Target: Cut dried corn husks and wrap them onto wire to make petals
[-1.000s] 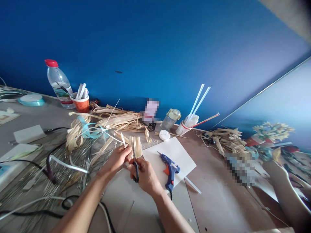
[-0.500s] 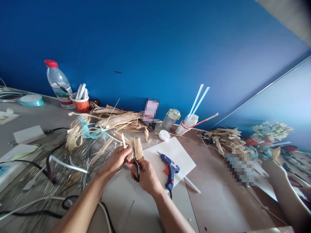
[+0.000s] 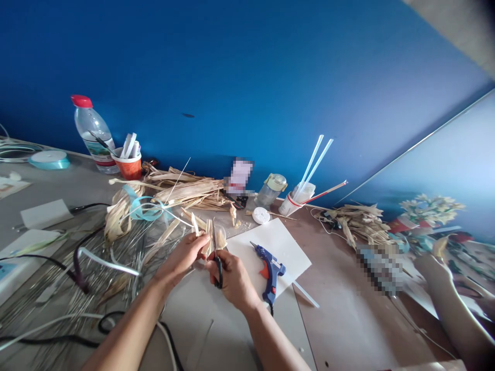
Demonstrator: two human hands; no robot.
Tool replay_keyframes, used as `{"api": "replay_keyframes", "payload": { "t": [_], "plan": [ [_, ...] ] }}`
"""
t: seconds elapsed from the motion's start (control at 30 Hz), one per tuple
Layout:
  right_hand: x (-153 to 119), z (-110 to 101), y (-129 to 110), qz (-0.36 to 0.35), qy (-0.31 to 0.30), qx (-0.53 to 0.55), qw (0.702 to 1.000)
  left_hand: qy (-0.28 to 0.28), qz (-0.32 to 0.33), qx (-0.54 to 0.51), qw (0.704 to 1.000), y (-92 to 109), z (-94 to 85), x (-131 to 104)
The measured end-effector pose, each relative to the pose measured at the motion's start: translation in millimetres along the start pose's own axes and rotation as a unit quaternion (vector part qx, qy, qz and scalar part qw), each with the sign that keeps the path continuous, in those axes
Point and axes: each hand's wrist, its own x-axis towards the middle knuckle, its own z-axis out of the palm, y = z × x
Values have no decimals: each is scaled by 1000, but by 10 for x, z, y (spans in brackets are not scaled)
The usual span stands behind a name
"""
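Note:
Pinched between the fingers of my left hand (image 3: 184,255) is a pale dried corn husk strip (image 3: 208,238). My right hand (image 3: 234,281) grips black-handled scissors (image 3: 218,273), their blades pointing up beside the strip. A second husk piece (image 3: 220,239) stands just right of the blades; whether it is still joined to the strip, I cannot tell. To the right of my right hand, a blue glue gun (image 3: 273,273) lies partly on a white sheet (image 3: 291,246).
A pile of dried husks (image 3: 189,189) lies by the blue wall. Thin wires (image 3: 127,257) and cables spread at left. A red-capped bottle (image 3: 95,134), an orange cup (image 3: 129,166) and a cup with glue sticks (image 3: 294,202) stand behind. Another person's hand (image 3: 435,270) works at far right.
The husk piece right of the blades has tilted and shows less of its surface, with a wider gap from the strip in my left hand. Both hands stay nearly in place.

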Motion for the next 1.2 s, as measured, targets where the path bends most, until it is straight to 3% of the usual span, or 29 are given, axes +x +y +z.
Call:
{"api": "replay_keyframes", "payload": {
  "t": [0.1, 0.23, 0.33, 0.47, 0.67, 0.93, 1.07, 1.2],
  "plan": [
    [11, -9, 29, -9, -8, 15, 1000, -31, 1, 6, 999, -28, -22, 19],
    [8, -78, 59, -36, -2, 136, 990, -42, 23, 36, 998, -38, -34, 28],
    [17, -167, 49, -81, 68, 202, 974, -52, 26, 48, 997, -32, -23, 24],
    [78, -242, 46, -99, 159, 239, 953, -118, 31, 73, 990, 19, 11, -27],
    [119, -238, 81, -87, 183, 216, 955, -212, 28, 130, 968, 121, 71, -154],
    [132, -249, 82, -107, 251, 167, 947, -269, 55, 123, 954, 91, 43, -134],
    [167, -284, 102, -118, 269, 158, 943, -240, 49, 160, 956, 50, 31, -89],
    [192, -325, 142, -107, 272, 141, 946, -116, 70, 165, 977, -33, 29, -18]
  ]
}}
